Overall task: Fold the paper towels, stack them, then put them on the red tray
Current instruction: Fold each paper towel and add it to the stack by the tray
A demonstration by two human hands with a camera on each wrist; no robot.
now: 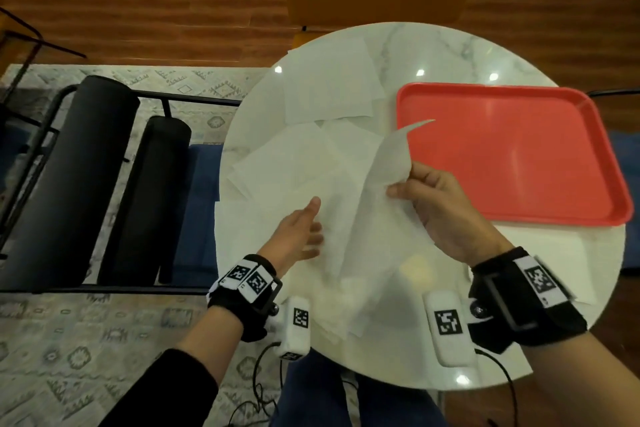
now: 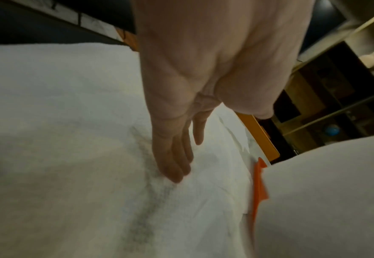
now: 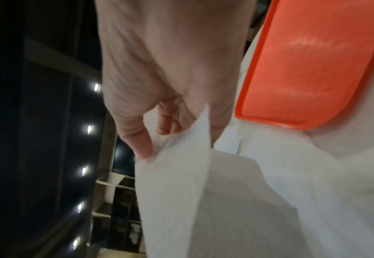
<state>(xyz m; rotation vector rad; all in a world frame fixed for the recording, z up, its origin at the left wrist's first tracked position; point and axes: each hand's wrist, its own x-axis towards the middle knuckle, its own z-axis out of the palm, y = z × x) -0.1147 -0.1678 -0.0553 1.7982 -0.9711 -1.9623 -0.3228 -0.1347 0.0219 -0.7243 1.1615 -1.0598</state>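
Towel (image 1: 388, 163) pinched by right hand (image 1: 446, 208), left hand (image 1: 298, 236) flat alongside.

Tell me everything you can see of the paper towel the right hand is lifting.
The lifted paper towel is thin, white and soft-looking, creased and partly raised off the round marble table. The right hand pinches its edge; one corner curls over the red tray. The left hand lies flat on its lower part.

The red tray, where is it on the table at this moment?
In the head view the red tray lies on the right half of the round marble table, just beyond the right hand, with the loose paper towels to its left.
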